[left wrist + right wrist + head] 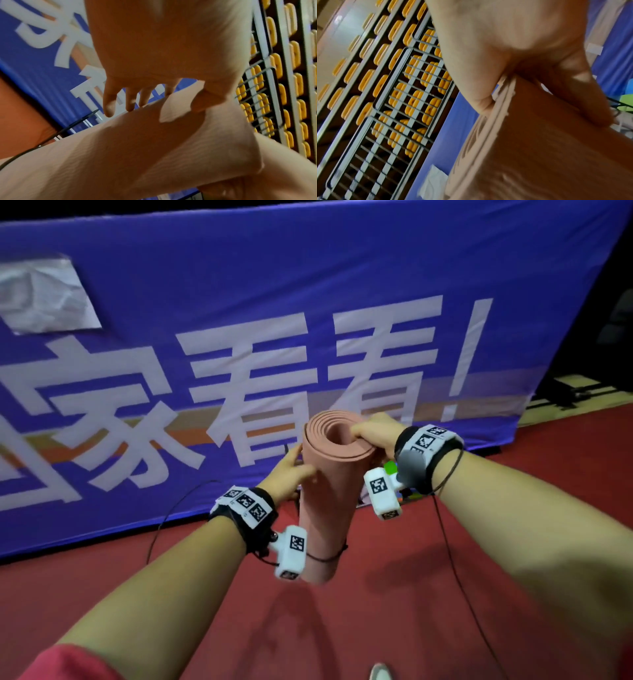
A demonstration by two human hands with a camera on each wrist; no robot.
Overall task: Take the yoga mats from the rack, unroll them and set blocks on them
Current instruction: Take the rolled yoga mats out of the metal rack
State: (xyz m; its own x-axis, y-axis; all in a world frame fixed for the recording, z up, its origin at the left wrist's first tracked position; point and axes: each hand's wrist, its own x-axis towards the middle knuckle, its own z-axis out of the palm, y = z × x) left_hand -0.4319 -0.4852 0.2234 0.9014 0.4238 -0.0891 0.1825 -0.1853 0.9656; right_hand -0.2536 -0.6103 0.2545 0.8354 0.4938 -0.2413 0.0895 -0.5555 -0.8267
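A pink rolled yoga mat [325, 501] stands upright in the air between my hands, with a thin dark band [325, 558] round its lower end. My left hand [294, 472] grips the roll's left side just below the top; in the left wrist view its fingers [109, 105] reach over the far side of the mat [137, 148] and the thumb lies on the near side. My right hand [368, 436] pinches the top rim, fingers inside the hollow core. In the right wrist view its thumb [590, 101] lies outside the mat's layered edge [501, 108].
A large blue banner [342, 268] with white characters hangs close ahead, a crumpled white sheet [44, 296] taped to it. The floor [342, 628] is red. A green object [389, 466] shows behind my right wrist. Tiers of yellow seats [393, 81] rise beyond railings.
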